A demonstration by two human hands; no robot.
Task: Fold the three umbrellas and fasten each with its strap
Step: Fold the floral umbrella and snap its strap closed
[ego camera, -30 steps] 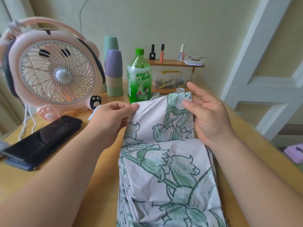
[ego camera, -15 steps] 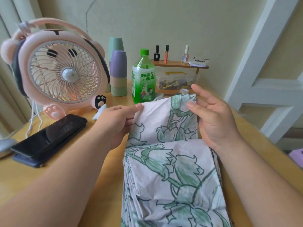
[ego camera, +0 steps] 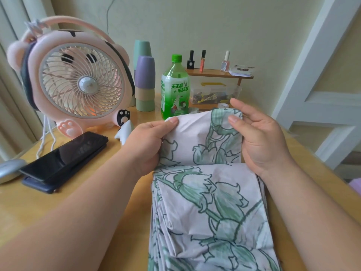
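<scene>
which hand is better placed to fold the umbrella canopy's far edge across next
Probably left: the left hand grips the far corner of the floral umbrella canopy with curled fingers; the right hand only pinches it under the thumb, fingers nearly straight.

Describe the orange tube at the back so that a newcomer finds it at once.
Right of the green drink bottle, a small wooden shelf stands by the wall. Three bottles stand along it; the orange tube is the middle one, slim with a black cap, between a squat black bottle and a pale pink bottle with a white cap.
</scene>
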